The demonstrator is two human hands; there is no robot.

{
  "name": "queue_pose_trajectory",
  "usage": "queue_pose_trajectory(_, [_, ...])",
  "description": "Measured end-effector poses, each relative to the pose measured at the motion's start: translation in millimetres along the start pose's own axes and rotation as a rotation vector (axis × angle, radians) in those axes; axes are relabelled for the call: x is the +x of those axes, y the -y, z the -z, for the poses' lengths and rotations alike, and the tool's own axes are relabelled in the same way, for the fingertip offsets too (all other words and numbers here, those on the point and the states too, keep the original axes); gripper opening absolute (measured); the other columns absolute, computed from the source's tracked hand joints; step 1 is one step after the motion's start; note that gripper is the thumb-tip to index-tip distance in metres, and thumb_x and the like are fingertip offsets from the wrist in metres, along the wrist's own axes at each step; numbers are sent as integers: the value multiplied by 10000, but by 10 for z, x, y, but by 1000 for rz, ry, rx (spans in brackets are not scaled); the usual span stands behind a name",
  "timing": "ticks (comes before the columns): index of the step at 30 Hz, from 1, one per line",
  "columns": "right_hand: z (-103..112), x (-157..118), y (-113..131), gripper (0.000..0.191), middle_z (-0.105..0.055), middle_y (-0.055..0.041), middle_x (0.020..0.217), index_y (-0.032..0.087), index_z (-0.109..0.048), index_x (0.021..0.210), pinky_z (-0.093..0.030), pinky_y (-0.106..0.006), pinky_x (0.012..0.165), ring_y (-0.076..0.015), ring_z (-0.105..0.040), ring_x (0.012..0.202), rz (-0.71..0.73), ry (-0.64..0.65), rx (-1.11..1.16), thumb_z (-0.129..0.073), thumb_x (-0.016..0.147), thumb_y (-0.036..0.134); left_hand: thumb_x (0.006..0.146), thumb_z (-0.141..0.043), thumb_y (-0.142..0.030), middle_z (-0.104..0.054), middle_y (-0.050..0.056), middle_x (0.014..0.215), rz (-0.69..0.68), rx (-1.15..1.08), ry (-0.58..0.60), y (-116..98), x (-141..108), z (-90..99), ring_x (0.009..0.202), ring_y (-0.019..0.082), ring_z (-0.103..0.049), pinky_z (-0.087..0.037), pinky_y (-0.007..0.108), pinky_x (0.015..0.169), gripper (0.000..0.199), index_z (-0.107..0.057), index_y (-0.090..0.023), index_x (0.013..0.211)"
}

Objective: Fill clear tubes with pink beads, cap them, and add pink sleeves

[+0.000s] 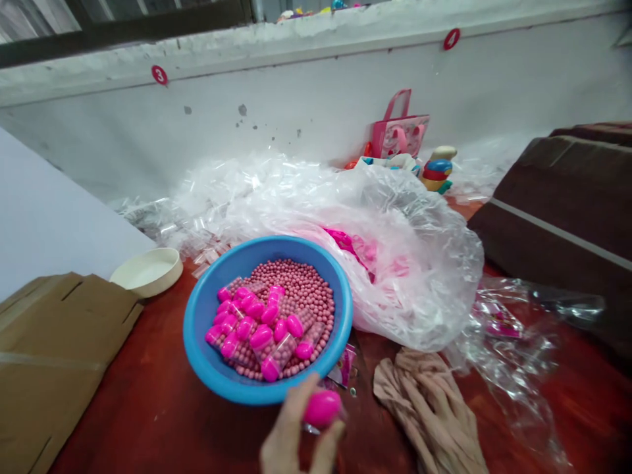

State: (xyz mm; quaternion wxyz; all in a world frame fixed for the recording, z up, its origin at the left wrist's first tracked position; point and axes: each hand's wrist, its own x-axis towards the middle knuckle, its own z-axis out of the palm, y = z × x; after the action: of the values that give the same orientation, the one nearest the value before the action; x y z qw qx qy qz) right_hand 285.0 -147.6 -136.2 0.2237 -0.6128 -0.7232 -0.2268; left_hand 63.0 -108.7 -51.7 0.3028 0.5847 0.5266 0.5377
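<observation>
In the lower middle, my left hand (284, 438) pinches a clear capsule with a bright pink egg-shaped cap (322, 408), just off the near rim of a blue basin (212, 375). The basin holds many small dusty-pink beads (301, 283) and a heap of similar pink-capped clear capsules (254, 309), several showing beads inside. Farther right, my right hand (442, 418) lies on a crumpled beige-brown cloth (395, 385), its fingers stretched out. Small printed pink packets (344, 367) lie between the basin and the cloth.
Behind the basin spreads a big clear plastic bag (415, 263) with pink items inside. Cardboard (59, 362) is at left near a white shallow dish (151, 271); a dark brown box (567, 204) stands right. Near the wall are a pink bag (399, 135) and colourful toys (438, 169).
</observation>
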Motion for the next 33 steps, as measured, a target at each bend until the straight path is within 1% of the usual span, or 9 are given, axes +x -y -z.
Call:
queue_pose_trajectory(3, [-111,116,0,236,-618,-115,819,175,-645,875,-395,-425,729,-276,-509,814,-45,4,57,-435,769,162,725,-685,-277,-739,3,774,42,52,-107,-229,457,283,708,178,-702,-556,243,729,292,-639,-226,1009])
queue_pose_trajectory(5, [-162,211,-30,218,-612,-97,737,174,-638,821,-395,-423,747,-256,-506,765,-77,-12,80,-424,779,164,657,-739,-307,-730,-11,764,69,60,-108,-278,744,410,672,173,-696,-563,212,622,340,-632,-224,968])
queue_pose_trajectory(10, [-205,281,-56,322,-632,-117,778,157,-637,811,-386,-408,772,-256,-510,812,-194,-45,70,-329,896,199,671,-679,-442,-678,30,831,128,370,-24,-110,1173,576,755,224,-655,-531,312,676,371,-580,-204,938])
queue_pose_trajectory(15, [-93,266,85,325,-598,-85,723,195,-608,704,-385,-414,737,-256,-486,766,-334,7,80,-365,912,254,748,-544,-450,-653,32,664,162,885,106,-1,1180,665,580,219,-589,-451,324,593,253,-607,-208,708])
queue_pose_trajectory(18, [-10,222,178,228,-598,-134,905,158,-617,862,-391,-460,762,-315,-478,905,-363,20,78,-486,850,344,732,-548,-458,-674,29,669,140,849,112,-16,1136,732,597,222,-608,-454,305,584,260,-616,-211,687])
queue_pose_trajectory(22, [5,139,236,340,-553,-189,1053,96,-563,1040,-375,-531,846,-367,-431,1036,-300,9,45,-531,793,328,672,-599,-481,-711,39,723,161,719,108,-9,1145,801,696,255,-649,-491,307,613,307,-656,-201,784])
queue_pose_trajectory(25, [-34,122,248,300,-565,-183,1017,103,-557,1033,-380,-544,846,-360,-444,1011,-295,8,3,-511,789,271,677,-609,-464,-718,67,837,84,747,272,25,1167,761,741,262,-646,-499,333,659,345,-667,-184,870])
queue_pose_trajectory(28, [-57,124,257,288,-573,-183,1009,105,-561,1025,-377,-562,847,-363,-446,1002,-306,16,-18,-500,788,256,717,-574,-397,-694,52,745,66,812,472,45,1184,678,689,250,-633,-485,338,649,289,-642,-169,881])
queue_pose_trajectory(33, [-22,137,269,266,-592,-180,997,101,-580,1000,-376,-536,836,-352,-452,987,-306,0,-25,-472,806,247,712,-555,-392,-674,26,681,148,638,499,-107,1255,754,638,219,-625,-486,290,595,215,-615,-187,740])
